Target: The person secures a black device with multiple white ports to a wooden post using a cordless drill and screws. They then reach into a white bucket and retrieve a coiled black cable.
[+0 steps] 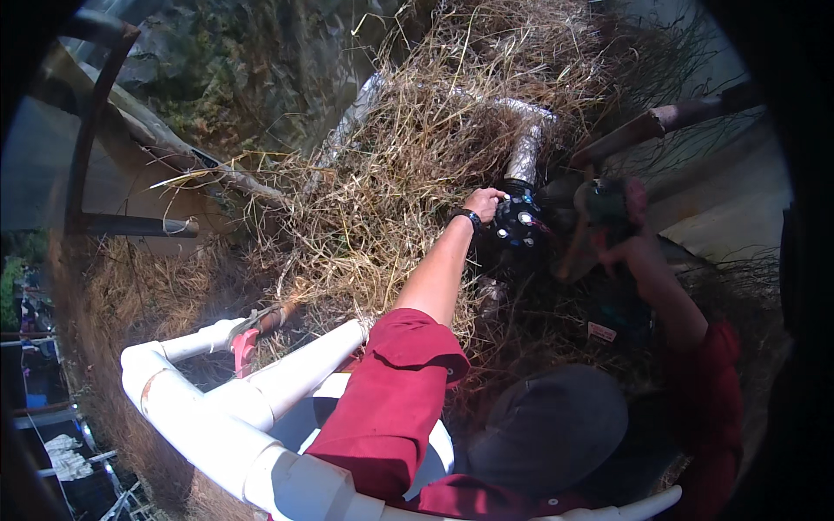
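Note:
My left hand (484, 203), with a dark band at the wrist, touches the left side of a black round pipe fitting or pump housing (520, 221). Its index finger reaches across the top, and white round bolt caps or spots dot the dark face. The other fingers are partly hidden. A white pipe (524, 153) enters the fitting from above. To the right, in shadow and blurred, my right hand (629, 244) is around a dark green object (606, 205) whose kind is unclear. Below that lies a dark body bearing a label with writing (601, 332).
Dry grass (378, 215) covers the ground. Thick white PVC pipes (195, 417) run at lower left, beside a red valve handle (244, 352). A rusty pipe (651, 127) slants in from the right. At upper left stands a metal frame (91, 130). My knee (554, 423) is close below.

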Motion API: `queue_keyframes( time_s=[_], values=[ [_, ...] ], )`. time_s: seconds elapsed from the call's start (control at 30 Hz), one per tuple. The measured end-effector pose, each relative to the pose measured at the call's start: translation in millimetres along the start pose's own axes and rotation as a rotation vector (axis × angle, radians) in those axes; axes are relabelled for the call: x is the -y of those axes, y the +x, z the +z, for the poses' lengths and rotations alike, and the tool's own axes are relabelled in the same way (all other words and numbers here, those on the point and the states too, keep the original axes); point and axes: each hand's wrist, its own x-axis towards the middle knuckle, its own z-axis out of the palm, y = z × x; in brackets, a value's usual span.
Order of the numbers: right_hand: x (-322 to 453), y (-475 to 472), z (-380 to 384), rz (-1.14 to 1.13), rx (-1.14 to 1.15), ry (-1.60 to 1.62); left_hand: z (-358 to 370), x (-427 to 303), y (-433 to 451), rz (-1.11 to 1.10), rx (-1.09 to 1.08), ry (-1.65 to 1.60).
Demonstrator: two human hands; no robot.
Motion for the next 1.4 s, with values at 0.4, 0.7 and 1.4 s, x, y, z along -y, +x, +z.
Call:
queue_keyframes(
  time_s=[0.4, 0.7, 1.4],
  values=[
    [18.0, 39.5, 67.3, 0.017, 0.298, -0.324, -46.0, 24.0, 7.8, 0.2, -0.168, 0.432],
    [50.1, 76.1, 95.2, -0.206, 0.513, -0.608, -108.1, 0.5, -4.9, 0.251, -0.131, 0.396],
    [25.2, 145.8, 78.2, -0.598, 0.646, -1.42, -31.0, 2.0, -6.8, 0.368, -0.116, 0.934]
  ],
)
